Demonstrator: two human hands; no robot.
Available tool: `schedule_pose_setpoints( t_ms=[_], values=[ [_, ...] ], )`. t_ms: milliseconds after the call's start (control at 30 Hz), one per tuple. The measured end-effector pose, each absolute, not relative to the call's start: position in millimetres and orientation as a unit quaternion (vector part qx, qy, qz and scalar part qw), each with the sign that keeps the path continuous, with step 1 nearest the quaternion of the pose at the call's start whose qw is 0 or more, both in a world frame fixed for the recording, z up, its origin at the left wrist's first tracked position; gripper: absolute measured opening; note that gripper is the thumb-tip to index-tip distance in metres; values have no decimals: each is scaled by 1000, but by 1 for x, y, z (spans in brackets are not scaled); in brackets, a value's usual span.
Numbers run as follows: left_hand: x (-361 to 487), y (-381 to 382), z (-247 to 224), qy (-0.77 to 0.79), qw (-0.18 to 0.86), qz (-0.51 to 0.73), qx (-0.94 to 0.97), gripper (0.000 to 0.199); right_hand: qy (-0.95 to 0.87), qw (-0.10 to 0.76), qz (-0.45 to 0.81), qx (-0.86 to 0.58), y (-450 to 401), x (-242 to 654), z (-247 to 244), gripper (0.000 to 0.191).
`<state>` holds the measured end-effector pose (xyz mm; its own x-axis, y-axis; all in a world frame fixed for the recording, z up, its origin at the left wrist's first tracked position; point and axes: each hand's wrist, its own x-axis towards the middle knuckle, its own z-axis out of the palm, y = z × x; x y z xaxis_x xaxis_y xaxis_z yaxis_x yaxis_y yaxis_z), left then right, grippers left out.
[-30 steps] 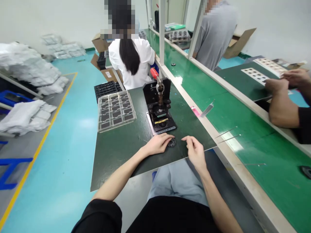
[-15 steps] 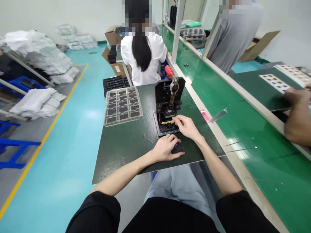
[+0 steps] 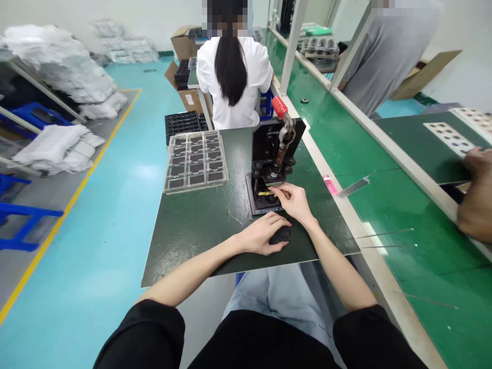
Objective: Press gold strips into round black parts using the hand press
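My left hand (image 3: 264, 234) rests on the dark green tabletop, its fingers and thumb curved round a round black part (image 3: 285, 233). Just beyond it, my right hand (image 3: 295, 203) reaches into the lower part of a black hand press (image 3: 265, 148), with thumb and fingertips pinched together. The fingertips are beside a yellow strip (image 3: 264, 193) low in the press; whatever they hold is too small to tell. The press has a red handle (image 3: 279, 107) pointing up. To its left lies a clear tray (image 3: 187, 159) with dark rectangular pieces in its compartments.
A green conveyor belt (image 3: 369, 169) runs along the right, with a pink item (image 3: 329, 185) at its edge. Ahead sits a person in white (image 3: 234, 82). Black trays (image 3: 183, 125) are stacked beyond the table. Another person's hand (image 3: 478, 159) is at far right.
The whole view has shifted slightly. My right fingertips are a little farther left inside the press. My left hand has stayed round the black part, its fingers slightly rearranged.
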<state>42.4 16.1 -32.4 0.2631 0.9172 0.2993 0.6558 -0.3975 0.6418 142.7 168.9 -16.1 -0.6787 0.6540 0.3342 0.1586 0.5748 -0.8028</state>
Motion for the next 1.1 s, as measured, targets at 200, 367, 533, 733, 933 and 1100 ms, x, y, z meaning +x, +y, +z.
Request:
schedule_pose_setpoints(
  t_ms=[200,367,533,733,933,1100],
  values=[
    [42,17,-33,522,180,319,770,42,-846,348,337,-224,166,136,-21,36],
    [42,17,-34,553,159,321,752,48,-836,377,324,-232,164,136,-22,34],
    [39,19,-36,571,172,336,729,55,-817,397,341,-243,165,135,-18,40],
    [37,22,-39,570,208,372,703,61,-756,421,394,-310,140,177,-11,37],
    [39,23,-44,588,236,397,664,71,-726,367,462,-354,101,217,-33,46],
    [39,23,-43,593,244,393,659,72,-704,362,494,-359,104,216,-38,50]
  ],
)
